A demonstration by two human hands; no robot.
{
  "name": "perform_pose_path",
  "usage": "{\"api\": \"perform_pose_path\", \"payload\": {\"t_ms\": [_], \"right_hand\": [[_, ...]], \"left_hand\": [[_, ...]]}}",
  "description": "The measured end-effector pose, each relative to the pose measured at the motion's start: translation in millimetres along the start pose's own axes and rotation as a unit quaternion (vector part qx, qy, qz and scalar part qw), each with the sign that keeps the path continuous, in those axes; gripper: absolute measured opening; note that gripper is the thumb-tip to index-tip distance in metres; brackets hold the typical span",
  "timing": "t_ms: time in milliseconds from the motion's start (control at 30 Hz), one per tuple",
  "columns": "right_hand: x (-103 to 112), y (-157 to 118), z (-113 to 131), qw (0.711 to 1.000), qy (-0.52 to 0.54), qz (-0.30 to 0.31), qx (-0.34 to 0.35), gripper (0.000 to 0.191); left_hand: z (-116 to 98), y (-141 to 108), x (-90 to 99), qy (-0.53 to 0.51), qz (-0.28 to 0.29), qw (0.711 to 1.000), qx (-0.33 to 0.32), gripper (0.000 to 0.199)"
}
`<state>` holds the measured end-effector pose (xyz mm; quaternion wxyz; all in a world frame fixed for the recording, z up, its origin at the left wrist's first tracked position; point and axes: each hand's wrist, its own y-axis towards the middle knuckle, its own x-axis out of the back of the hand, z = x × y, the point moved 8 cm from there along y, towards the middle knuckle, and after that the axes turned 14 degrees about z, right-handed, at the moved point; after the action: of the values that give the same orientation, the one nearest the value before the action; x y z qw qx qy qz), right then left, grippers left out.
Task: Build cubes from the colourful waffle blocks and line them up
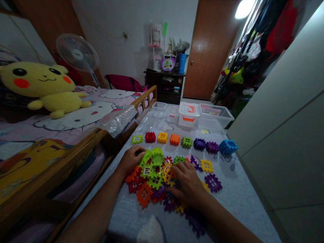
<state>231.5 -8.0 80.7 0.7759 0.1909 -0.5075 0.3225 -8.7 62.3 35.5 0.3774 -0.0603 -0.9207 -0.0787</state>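
A mixed pile of plastic interlocking tiles with toothed edges lies in the middle of the table. My left hand (131, 159) rests at the pile's left edge, fingers loosely bent and thumb apart, touching light green tiles (152, 169). Across the pile's right side, my right hand (186, 182) is spread with its fingertips by a yellow tile (167, 174); what lies under its palm is hidden. Orange tiles (144, 194) and red tiles (135, 185) show at the lower left. A purple tile (213, 182) and another yellow tile (207, 165) lie to the right.
Behind the pile runs a row of tiles sorted by colour, from a light green tile (137, 139) to a blue stack (228, 147). Clear plastic boxes (215, 114) stand at the table's far end. A wooden bed rail (93, 141) borders the left side, a pale cabinet (286, 135) the right.
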Motion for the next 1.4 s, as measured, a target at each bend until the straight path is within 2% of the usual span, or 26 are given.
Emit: {"api": "perform_pose_path", "payload": {"t_ms": [200, 333, 467, 600, 667, 800, 967, 1167, 1300, 1400], "right_hand": [[5.0, -0.6, -5.8, 0.999, 0.028, -0.038, 0.025, 0.011], [20.7, -6.1, -21.3, 0.991, 0.079, -0.098, 0.038, 0.020], [35.3, -14.7, -55.6, 0.978, 0.145, -0.142, -0.042, 0.029], [30.4, -19.2, -88.7, 0.956, 0.216, -0.142, -0.141, 0.031], [25.4, -16.0, -92.5, 0.959, 0.204, -0.133, -0.144, 0.028], [21.9, -10.8, -86.1, 0.978, 0.104, -0.139, -0.114, 0.023], [13.4, -11.3, -79.3, 0.989, 0.025, -0.105, -0.103, 0.043], [9.5, -6.2, -75.2, 0.985, 0.014, -0.106, -0.136, 0.029], [22.3, -8.2, -86.3, 0.984, 0.025, -0.111, -0.134, 0.033], [44.6, -26.3, -114.2, 0.981, 0.039, -0.128, -0.143, 0.042]], "left_hand": [[-0.8, 0.3, 0.0, 0.007, 0.002, 1.000, -0.002, 0.021], [0.5, 1.2, -0.9, 0.011, 0.004, 1.000, 0.000, 0.021], [-0.6, 0.8, -0.9, 0.012, 0.004, 1.000, -0.003, 0.021], [-1.4, 0.6, -0.6, 0.008, 0.004, 1.000, -0.005, 0.023], [-1.0, 0.8, -0.5, 0.006, 0.004, 1.000, -0.005, 0.023], [-1.0, 0.8, -0.5, 0.009, 0.007, 1.000, -0.004, 0.024], [-1.7, 0.4, 0.2, 0.008, 0.009, 1.000, 0.005, 0.025], [0.1, 1.2, -0.1, 0.015, 0.008, 1.000, 0.002, 0.028], [0.6, 1.7, 1.0, 0.017, 0.009, 1.000, 0.006, 0.030], [0.2, 1.8, 1.1, 0.018, 0.012, 1.000, 0.004, 0.031]]}}
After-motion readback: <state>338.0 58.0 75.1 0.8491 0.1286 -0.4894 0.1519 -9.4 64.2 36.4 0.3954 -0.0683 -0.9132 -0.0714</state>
